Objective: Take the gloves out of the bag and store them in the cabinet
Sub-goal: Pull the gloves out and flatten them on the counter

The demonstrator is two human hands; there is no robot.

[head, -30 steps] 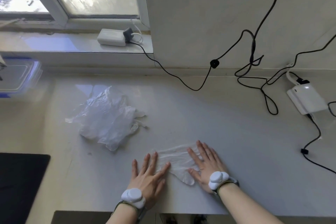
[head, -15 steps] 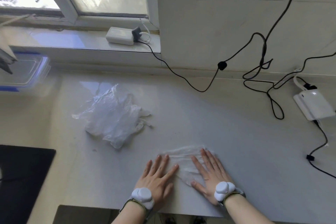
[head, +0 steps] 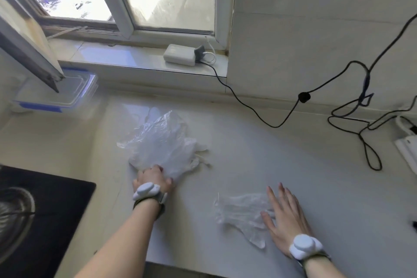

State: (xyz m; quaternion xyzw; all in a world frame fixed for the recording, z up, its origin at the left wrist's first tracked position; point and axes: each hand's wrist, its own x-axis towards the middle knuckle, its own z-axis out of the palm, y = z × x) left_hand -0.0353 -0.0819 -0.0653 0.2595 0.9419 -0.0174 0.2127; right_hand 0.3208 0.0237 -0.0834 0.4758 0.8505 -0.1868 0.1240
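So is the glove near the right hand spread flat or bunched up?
Spread flat. The glove lies on the counter, its fingers visible, the right hand resting open on its edge.

No readable text, label, brand or number shows anywhere.

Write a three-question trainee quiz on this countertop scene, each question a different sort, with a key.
1. True or false: the left hand touches the crumpled clear plastic bag.
2. Which hand lies flat on the flattened transparent glove? A) left B) right C) both
3. Fill in: the white charger block sits on the window ____.

Key: 1 true; 2 B; 3 sill.
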